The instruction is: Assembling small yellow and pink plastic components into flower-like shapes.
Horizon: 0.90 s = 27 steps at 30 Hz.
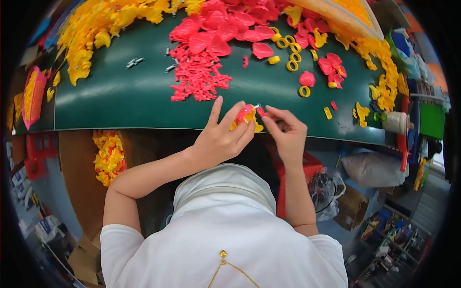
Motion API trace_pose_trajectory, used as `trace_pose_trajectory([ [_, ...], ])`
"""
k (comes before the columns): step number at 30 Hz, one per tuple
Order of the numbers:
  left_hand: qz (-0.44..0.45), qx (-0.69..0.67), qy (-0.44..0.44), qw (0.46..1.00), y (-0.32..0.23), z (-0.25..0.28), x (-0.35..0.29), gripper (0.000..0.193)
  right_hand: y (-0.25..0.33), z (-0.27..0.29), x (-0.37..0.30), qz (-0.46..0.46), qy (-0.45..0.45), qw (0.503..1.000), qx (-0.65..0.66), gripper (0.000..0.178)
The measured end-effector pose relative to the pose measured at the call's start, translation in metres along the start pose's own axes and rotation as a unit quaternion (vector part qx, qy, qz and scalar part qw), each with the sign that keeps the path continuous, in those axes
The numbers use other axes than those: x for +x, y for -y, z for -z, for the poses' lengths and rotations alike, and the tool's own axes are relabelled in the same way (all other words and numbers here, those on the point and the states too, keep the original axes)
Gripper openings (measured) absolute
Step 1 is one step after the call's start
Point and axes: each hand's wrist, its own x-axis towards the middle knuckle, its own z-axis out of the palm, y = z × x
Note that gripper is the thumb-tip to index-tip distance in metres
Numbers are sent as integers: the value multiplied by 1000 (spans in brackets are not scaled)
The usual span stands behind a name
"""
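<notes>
in the head view, a heap of red pegs point(199, 74) lay on the green table point(115, 91). the left hand point(223, 137), just nearer the person than the heap, was closed around a red-and-yellow toy point(248, 114), with one finger sticking out straight toward the pegs. so the toy was to the near right of the heap, by the table's front edge. the right hand point(290, 134), farther right of the heap, pinched a small red piece point(260, 112) between thumb and fingers, close against the toy. a silver bit point(257, 106) showed between the two; which one it was fixed in could not be told.

red shells point(216, 33) were piled just beyond the heap. silver pins point(135, 62) lay left of it, with yellow parts point(110, 19) spread past them, and a pink basket point(34, 98) stood at the far left. yellow rings point(289, 44) lay to the heap's right and far side. well to its right were more yellow parts point(386, 86) and a bottle point(396, 123).
</notes>
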Motion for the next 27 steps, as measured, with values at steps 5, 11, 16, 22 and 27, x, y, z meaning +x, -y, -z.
trace_pose_trajectory([
  [5, -2, -16, 67, 998, -9, -3, 10, 25, -6, -10, -14, 72, -66, 992, -84, 19],
  [11, -25, 24, 61, 997, -14, -5, 16, 27, -15, -11, -12, 172, -70, 959, -214, 22],
  [16, -39, 21, 66, 997, -13, -3, 17, 25, 8, 2, -16, 207, -38, 920, -330, 22],
  [22, -46, -6, 29, 999, -3, -3, 11, 21, 3, 6, -9, 182, 33, 958, -219, 26],
  [27, -89, -23, -95, 991, 12, -6, 14, 13, 15, 19, -6, -128, 59, 982, 129, 17],
])
